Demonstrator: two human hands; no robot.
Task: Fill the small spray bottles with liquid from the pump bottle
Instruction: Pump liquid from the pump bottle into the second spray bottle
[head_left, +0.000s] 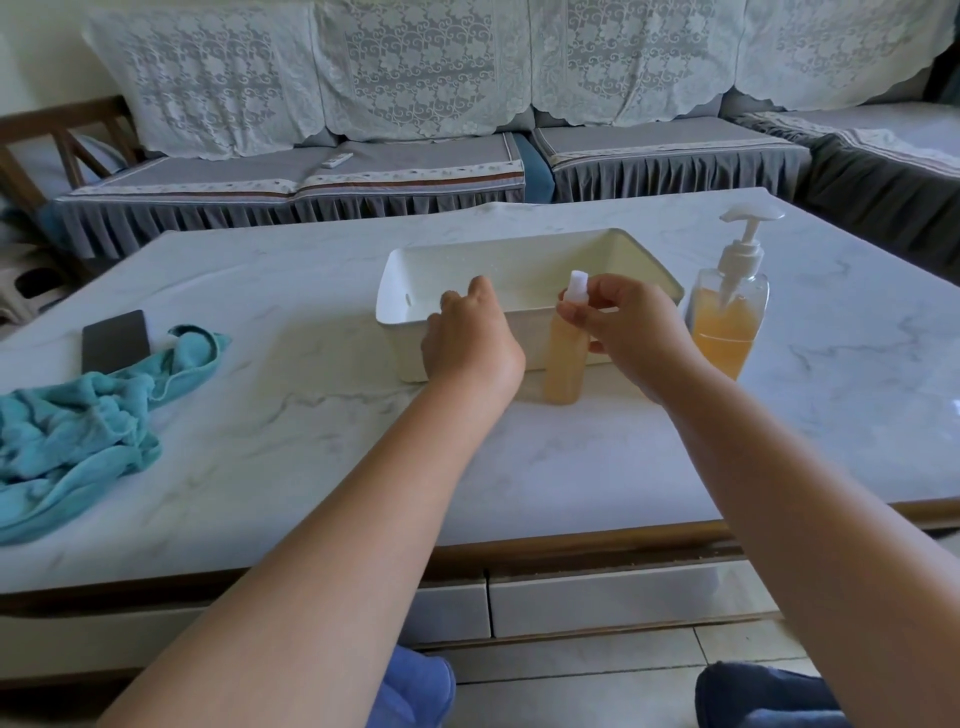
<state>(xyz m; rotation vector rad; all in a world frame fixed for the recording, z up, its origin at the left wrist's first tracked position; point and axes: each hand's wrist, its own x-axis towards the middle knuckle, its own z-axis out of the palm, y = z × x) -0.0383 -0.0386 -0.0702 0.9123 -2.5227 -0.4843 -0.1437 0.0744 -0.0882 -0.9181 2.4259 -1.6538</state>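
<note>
spray btl (562, 358) upright on table, touching tub front | R hand (631, 327) pinches its white cap (577, 287) | L hand (470, 335) loose, empty, at btl's 9 o'clock | pump btl (730, 317) at 3 | long axis vertical, R nearer

The surface (623, 457) looks like smooth, glossy marble with a wooden edge. The tub (467, 332) is matt white plastic, the pump bottle (727, 322) clear plastic. The towel (78, 426) near the left edge is soft, fluffy cloth.

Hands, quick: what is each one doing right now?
Left hand: holds nothing, fingers curled loosely over the white bin's rim.
Right hand: fingers pinch the small spray bottle's white cap.
</note>
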